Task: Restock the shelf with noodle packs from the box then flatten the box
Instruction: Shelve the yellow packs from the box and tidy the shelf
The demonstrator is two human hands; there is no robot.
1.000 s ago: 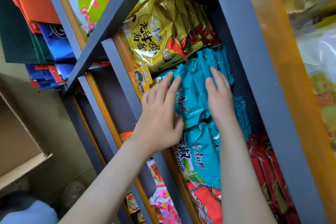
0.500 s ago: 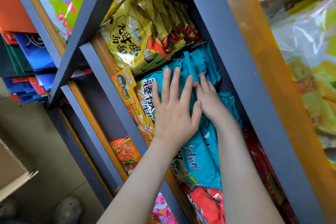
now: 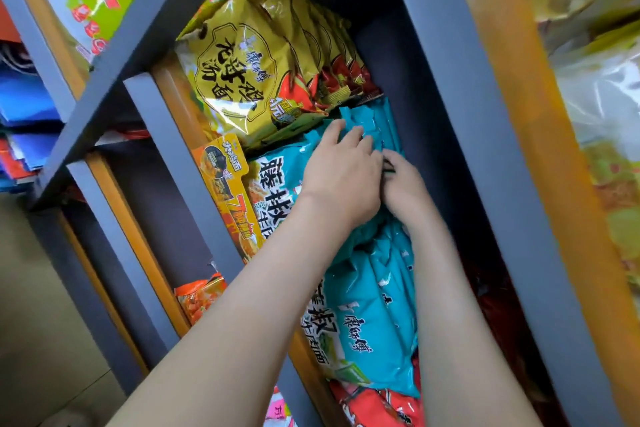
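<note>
Teal noodle packs [image 3: 374, 315] stand in rows on a grey shelf [image 3: 166, 135]; the view is tilted. My left hand [image 3: 343, 173] lies on the upper teal row [image 3: 367, 118], fingers spread and curved over the pack tops. Just to its right, my right hand [image 3: 405, 187] touches the left hand, its fingertips tucked between the packs and hidden. Neither hand lifts a pack. The box is out of view.
Yellow noodle packs [image 3: 242, 69] fill the space beside the teal ones, and red packs [image 3: 377, 406] sit on the other side. An orange promo tag [image 3: 225, 180] hangs on the shelf edge. Blue and red bags [image 3: 24, 104] hang at far left. Bagged goods [image 3: 602, 87] fill the right bay.
Both hands slid deeper along the teal row and closed together; the left fingers went from flat to curved over the pack tops. The view swung, and the box left the frame.
</note>
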